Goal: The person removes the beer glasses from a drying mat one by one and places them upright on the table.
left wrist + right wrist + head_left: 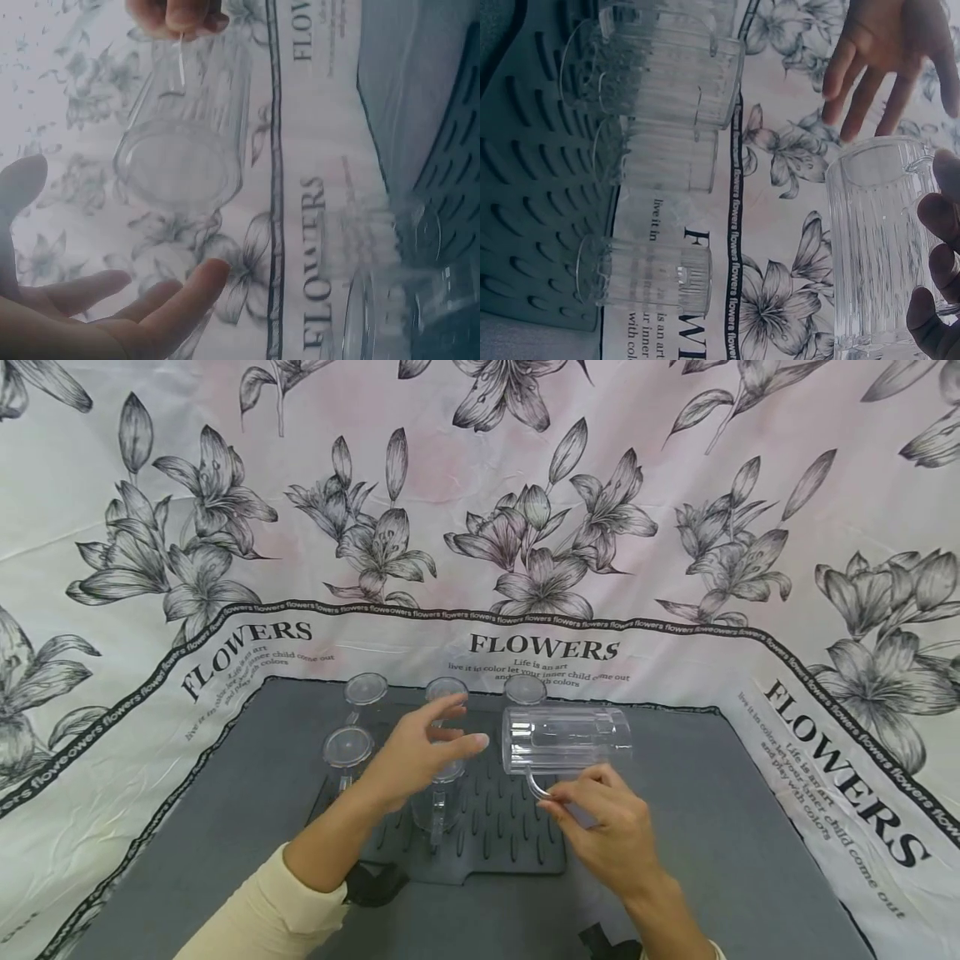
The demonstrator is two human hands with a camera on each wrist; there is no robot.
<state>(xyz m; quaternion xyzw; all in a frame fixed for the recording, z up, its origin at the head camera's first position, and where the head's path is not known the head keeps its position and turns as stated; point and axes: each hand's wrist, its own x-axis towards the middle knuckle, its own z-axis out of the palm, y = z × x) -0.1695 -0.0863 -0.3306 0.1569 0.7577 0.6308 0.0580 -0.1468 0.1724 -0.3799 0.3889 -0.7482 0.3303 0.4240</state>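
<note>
A clear ribbed glass mug [566, 737] hangs sideways above the mat, its base turned toward the left. My right hand [611, 831] grips it by the handle; in the right wrist view the fingers [937, 214] curl round that handle. My left hand [420, 747] is held up to the left of the mug, fingers spread and apart from it. In the left wrist view the mug's round base [178, 165] faces the left hand [97, 315]. Below and behind the left hand stand several more clear mugs [348, 747], upside down and partly hidden by it.
The upturned mugs stand on a dark drying mat [510, 835] with raised oval ridges. One mug [525, 689] is at its back right. Grey cloth covers the table [750, 860]. Flower-printed fabric [525, 527] rises behind and at both sides.
</note>
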